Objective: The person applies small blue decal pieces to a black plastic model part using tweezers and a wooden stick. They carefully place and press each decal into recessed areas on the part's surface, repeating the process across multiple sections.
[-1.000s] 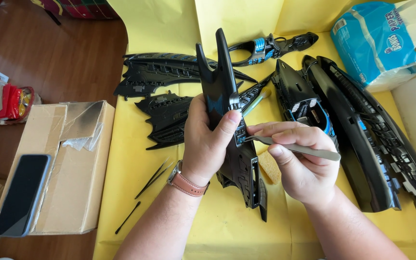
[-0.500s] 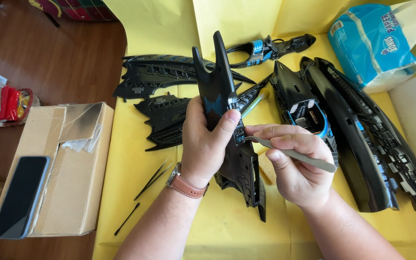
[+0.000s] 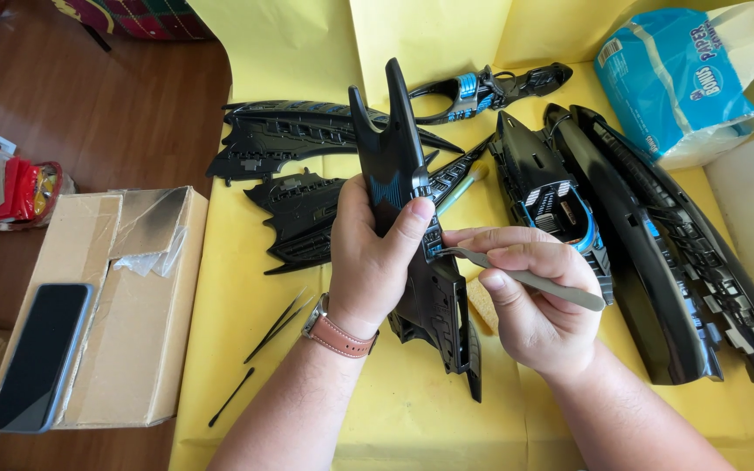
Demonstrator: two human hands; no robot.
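Note:
My left hand (image 3: 375, 260) grips a long black model part (image 3: 412, 209) with a pointed fin and blue details, holding it upright over the yellow paper. My right hand (image 3: 530, 296) holds grey metal tweezers (image 3: 525, 275), whose tip touches the part's right edge just below my left thumb. A brown strap watch (image 3: 335, 330) is on my left wrist.
Other black model pieces lie on the yellow paper (image 3: 246, 288): winged panels (image 3: 298, 144), a cockpit section (image 3: 551, 196) and long hull halves (image 3: 682, 253). Black tweezers (image 3: 277, 324) and a thin stick (image 3: 231, 397) lie lower left. A cardboard box (image 3: 124, 314) carries a phone (image 3: 41, 353). A blue tissue pack (image 3: 678, 78) sits top right.
The tweezers' tip has stayed at the part's edge, with my right hand shifting only slightly. My left hand keeps the same grip.

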